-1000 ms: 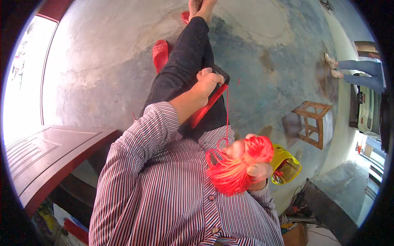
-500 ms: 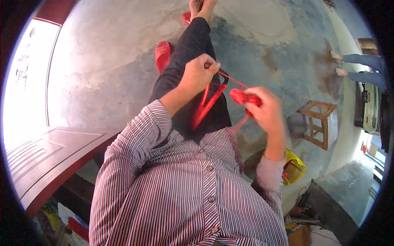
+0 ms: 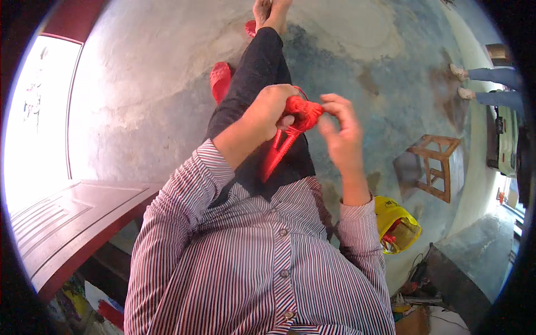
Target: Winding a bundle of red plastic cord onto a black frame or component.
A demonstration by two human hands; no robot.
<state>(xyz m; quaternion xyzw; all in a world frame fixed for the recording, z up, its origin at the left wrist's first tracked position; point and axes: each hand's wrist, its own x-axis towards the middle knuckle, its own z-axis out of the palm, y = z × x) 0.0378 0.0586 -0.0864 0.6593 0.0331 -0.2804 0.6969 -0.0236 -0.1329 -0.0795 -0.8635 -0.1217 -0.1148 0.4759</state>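
Note:
My left hand (image 3: 272,107) is closed round a bundle of red cord (image 3: 305,113) above my lap. Below the bundle hangs a narrow red corded strip with a ribbed edge (image 3: 277,156), folded into a V over my dark trousers. A thin loop of red cord shows at the top of the bundle, by my left fingers. Just right of the bundle is my right hand (image 3: 342,133), slightly smeared, its thumb and bent fingers apart. Its fingertips are close to the bundle's right edge; whether they touch it I cannot tell.
Red slippers (image 3: 220,82) lie on the concrete floor beside my legs. To the right are a wooden stool on its side (image 3: 438,167) and a yellow bag (image 3: 397,223) with red material inside. Another person's legs (image 3: 494,86) show at far right. A brown panelled surface (image 3: 84,218) is at left.
The red bundle has passed from my right hand to my left. The cord stretched between my hands is no longer taut. My right hand has moved left and its fingers have come apart.

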